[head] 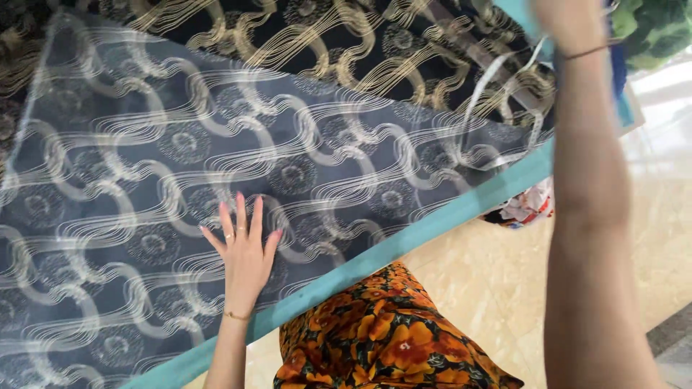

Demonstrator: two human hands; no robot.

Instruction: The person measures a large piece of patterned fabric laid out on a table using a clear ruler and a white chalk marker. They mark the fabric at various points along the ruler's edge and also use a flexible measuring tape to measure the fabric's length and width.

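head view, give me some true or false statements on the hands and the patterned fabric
1. The left hand lies flat, fingers spread, on the patterned fabric. True.
2. The left hand grips a pair of scissors. False: it holds nothing and only presses on the cloth.
3. The fabric lies on a table with a teal edge. True.
4. The right hand rests on the floor. False: the arm reaches up to the frame's top edge, with the hand mostly cut off.
5. The fabric is plain white. False: it is dark with pale wavy lines and round motifs.
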